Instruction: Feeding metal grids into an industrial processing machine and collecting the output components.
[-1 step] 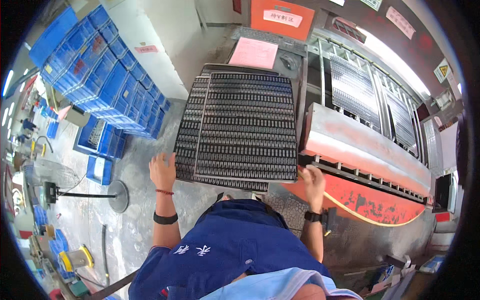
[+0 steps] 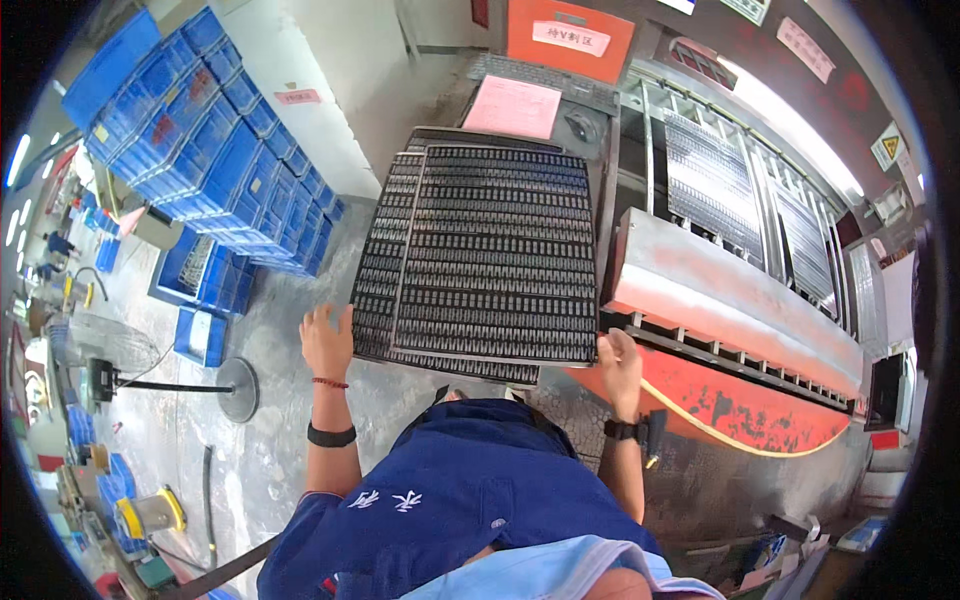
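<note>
In front of me lies a stack of large dark circuit board panels (image 2: 500,250), covered in rows of small silvery patterns. The top panel sits shifted to the right, so another panel (image 2: 378,270) shows along its left side. My left hand (image 2: 327,338) is by the stack's lower left edge, fingers apart and thumb close to the panels, holding nothing. At the top panel's near right corner is my right hand (image 2: 620,365), its fingers loosely bent and thumb by the edge; whether it touches cannot be made out. It grips nothing visible.
Right of the stack stands a red and silver machine (image 2: 735,310) with similar panels (image 2: 712,175) on its rails. Behind the stack are a pink sheet (image 2: 513,107), a keyboard (image 2: 550,75) and a mouse (image 2: 582,125). Blue crates (image 2: 215,150) and a standing fan (image 2: 238,390) are at left.
My right hand has moved slightly left, closer to the top panel's corner. My left hand stays beside the stack, and the panels keep their places.
</note>
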`<state>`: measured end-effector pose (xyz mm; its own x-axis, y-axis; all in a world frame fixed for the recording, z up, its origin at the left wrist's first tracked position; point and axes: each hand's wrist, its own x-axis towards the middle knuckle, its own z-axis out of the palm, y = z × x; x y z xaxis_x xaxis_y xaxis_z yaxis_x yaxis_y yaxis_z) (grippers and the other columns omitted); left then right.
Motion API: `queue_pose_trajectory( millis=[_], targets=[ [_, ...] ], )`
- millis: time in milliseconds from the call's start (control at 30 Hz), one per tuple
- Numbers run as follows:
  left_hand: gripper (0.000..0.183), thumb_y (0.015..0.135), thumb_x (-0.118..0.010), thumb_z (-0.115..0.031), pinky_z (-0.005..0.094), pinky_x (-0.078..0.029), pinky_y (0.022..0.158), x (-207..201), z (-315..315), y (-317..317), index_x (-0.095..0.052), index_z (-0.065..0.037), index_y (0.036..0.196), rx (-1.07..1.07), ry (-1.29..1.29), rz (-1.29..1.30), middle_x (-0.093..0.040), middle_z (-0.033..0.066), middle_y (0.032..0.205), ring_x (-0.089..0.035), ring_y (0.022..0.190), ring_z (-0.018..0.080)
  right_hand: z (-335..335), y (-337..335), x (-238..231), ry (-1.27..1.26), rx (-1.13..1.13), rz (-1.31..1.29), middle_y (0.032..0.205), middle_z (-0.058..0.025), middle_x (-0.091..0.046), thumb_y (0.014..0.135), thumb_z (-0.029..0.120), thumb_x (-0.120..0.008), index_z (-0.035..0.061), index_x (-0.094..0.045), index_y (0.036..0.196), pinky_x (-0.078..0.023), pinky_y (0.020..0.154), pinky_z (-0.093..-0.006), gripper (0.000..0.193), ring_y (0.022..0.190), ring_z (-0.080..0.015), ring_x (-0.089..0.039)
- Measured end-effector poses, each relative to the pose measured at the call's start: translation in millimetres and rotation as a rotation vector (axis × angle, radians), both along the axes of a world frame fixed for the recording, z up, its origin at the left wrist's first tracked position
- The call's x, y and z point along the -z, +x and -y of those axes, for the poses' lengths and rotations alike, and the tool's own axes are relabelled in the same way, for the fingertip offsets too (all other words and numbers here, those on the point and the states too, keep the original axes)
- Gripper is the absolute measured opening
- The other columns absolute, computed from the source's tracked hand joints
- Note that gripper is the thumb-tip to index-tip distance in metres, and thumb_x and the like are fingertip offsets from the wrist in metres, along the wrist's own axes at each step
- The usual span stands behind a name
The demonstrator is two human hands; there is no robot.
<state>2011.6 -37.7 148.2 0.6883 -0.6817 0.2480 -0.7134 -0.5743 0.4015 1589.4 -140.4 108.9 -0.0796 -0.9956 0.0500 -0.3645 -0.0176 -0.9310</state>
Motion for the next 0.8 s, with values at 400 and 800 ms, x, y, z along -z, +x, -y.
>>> queue_pose_trajectory(
  millis=[400, 800],
  targets=[
    [0.06, 0.082, -0.048, -0.054, 0.0438, -0.043, 0.063, 34.6, 9.5, 2.1, -0.055, 0.005, 0.075, -0.051, 0.204, -0.334, -0.057, 0.0267, 0.074, -0.057, 0.073, 0.0398, 6.7, 47.4, 22.0, -0.129, -0.034, -0.531, 0.083, -0.029, -0.057, 0.082, 0.041, -0.057, -0.0124, -0.056, 0.097, -0.046, 0.068, -0.0459, 0.055, 0.078, -0.0428, -0.056],
    [0.048, 0.08, -0.059, -0.041, 0.0389, -0.038, 0.051, 49.0, -40.9, 15.1, -0.054, 0.005, 0.065, -0.111, -0.019, -0.356, -0.052, 0.0184, 0.057, -0.05, 0.052, 0.0316, -10.2, 73.5, -5.8, -0.298, -0.202, -0.555, 0.073, -0.0174, -0.06, 0.08, 0.031, -0.061, -0.0003, -0.061, 0.086, -0.046, 0.053, -0.0381, 0.032, 0.066, -0.0313, -0.059]
  ],
)
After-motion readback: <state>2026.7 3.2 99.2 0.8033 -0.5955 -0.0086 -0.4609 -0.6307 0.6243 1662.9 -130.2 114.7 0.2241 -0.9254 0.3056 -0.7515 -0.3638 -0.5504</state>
